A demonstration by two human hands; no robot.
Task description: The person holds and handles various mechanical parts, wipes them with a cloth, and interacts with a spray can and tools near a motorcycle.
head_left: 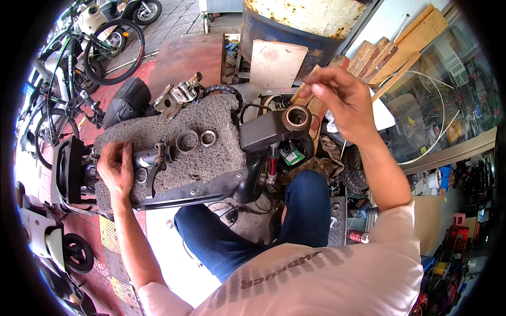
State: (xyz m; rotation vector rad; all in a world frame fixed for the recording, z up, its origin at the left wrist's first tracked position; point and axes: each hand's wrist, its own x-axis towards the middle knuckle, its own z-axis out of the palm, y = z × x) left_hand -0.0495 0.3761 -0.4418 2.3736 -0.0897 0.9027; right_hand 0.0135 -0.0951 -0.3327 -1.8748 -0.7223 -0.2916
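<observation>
A grey looped mat [216, 113] covers the top of a long black scooter body. At its left end my left hand [116, 166] closes around the end of a dark metal tube [145, 158] with a clamp-like collar and a dark strap. Right of the tube, two metal rings lie on the mat: a wider ring [187, 142] and a smaller ring [208, 138]. Another thin ring [141, 175] lies beside my left hand. My right hand [342, 100] is raised over the right side, fingers loosely curved and apart, above a dark housing [269, 126] with a round bearing opening [296, 117].
A metal bracket-like part [176, 97] lies behind the mat. A rusty blue drum [300, 26] and wooden boards [406, 42] stand at the back. Bicycles [113, 52] and scooters line the left. A glass case [421, 116] is at right; a tyre [354, 171] lies below it.
</observation>
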